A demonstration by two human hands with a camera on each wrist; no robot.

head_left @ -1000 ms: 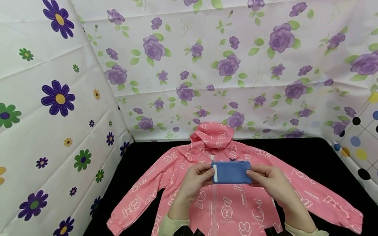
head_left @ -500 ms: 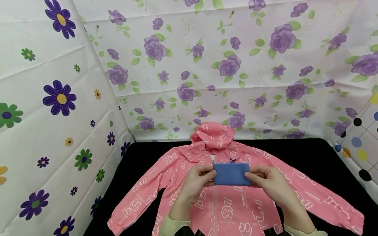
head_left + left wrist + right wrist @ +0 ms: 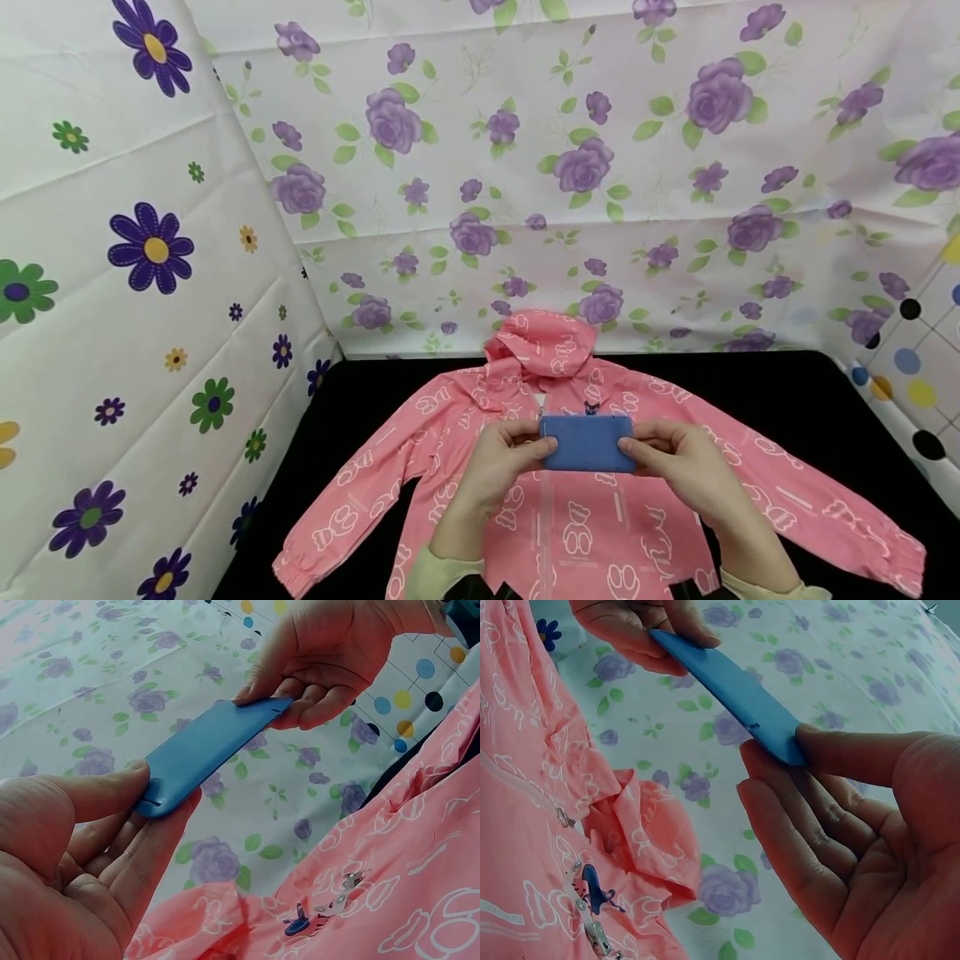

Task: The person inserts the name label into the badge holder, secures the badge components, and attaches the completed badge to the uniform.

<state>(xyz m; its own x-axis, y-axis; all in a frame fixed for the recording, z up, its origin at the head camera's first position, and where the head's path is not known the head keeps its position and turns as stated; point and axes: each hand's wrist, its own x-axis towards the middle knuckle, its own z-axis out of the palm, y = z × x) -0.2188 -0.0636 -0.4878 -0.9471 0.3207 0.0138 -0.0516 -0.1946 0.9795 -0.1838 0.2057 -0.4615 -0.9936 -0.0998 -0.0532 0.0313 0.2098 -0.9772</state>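
Note:
A flat blue card holder (image 3: pixel 587 443) is held level over the chest of a pink jacket (image 3: pixel 573 517). My left hand (image 3: pixel 498 458) pinches its left end, thumb on the near face and fingers behind. At the other end my right hand (image 3: pixel 678 454) grips it the same way. In the left wrist view the card holder (image 3: pixel 214 746) spans the gap between both hands, with a small dark slit near each end. The right wrist view shows the right thumb pressed on one corner, the fingers spread beneath.
The jacket lies face up on a black tabletop (image 3: pixel 375 400), hood at the back and sleeves spread. A dark blue charm (image 3: pixel 594 889) with small metal pieces sits on its chest, near the zipper pull (image 3: pixel 565 817). Flower-print sheets (image 3: pixel 480 167) stand behind and at the left.
The card holder has tilted and dropped slightly: a raised rim and white strip at its left end showed before, and now a plain blue face shows. The left thumb reaches further onto it.

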